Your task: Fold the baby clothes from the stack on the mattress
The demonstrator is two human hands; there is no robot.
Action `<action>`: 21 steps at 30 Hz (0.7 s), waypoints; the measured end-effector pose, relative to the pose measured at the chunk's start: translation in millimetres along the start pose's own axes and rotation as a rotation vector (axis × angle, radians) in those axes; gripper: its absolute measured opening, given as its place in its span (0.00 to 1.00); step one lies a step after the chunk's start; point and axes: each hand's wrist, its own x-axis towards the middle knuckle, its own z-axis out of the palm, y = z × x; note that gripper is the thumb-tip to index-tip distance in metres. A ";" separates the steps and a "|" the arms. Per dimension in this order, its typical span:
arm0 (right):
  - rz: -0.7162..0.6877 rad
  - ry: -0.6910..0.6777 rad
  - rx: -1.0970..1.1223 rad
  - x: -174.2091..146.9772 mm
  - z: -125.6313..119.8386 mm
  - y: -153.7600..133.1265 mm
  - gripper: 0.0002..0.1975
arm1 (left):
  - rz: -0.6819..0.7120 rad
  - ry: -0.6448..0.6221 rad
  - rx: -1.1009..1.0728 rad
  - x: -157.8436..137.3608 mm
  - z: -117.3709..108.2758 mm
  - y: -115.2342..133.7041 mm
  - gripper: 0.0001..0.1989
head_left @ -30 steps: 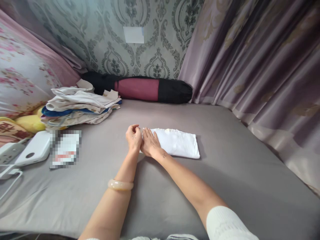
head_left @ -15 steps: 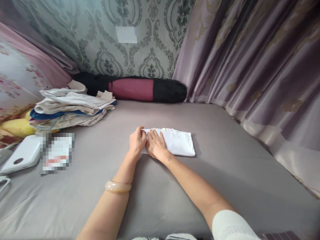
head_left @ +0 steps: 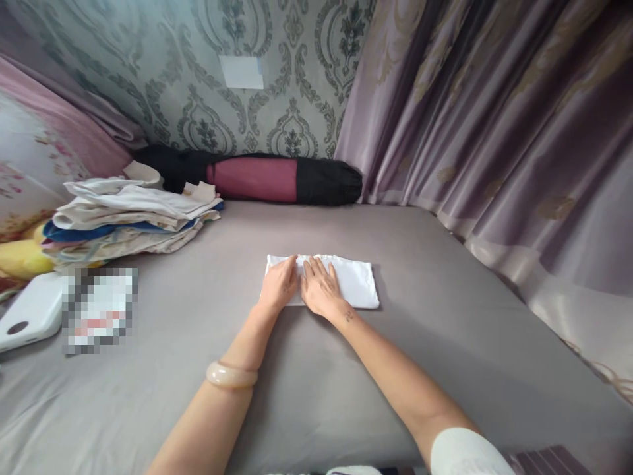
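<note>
A white folded garment (head_left: 357,280) lies flat as a long rectangle on the grey bed sheet (head_left: 316,396). My left hand (head_left: 280,284) is on its left part, with fingers bent together against the cloth and their tips mostly hidden. A pale bangle circles that forearm. Just to the right, my right hand (head_left: 320,284) rests flat on the garment, its fingers stretched towards the far edge. The garment's left corner shows beyond my left hand, and its right end lies uncovered.
A pile of folded clothes (head_left: 133,211) stands at the back left. Nearer are a white power bank (head_left: 37,313) and a blurred packet (head_left: 101,310). A black and maroon roll (head_left: 252,178) lies along the wall. Purple curtains (head_left: 494,132) hang at the right.
My left hand has shifted right, from the garment's left end onto its surface, so the left corner now shows. My right hand has slid slightly right. The view has turned a little.
</note>
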 end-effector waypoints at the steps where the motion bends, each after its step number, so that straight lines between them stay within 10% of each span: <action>1: 0.004 0.000 0.002 -0.5 0.8 1.2 0.27 | 0.044 -0.019 0.010 -0.5 2.5 -0.5 0.17; 21: 0.117 0.012 0.027 -11.0 -4.8 28.1 0.27 | 0.016 -0.176 0.067 -3.1 0.1 15.4 0.21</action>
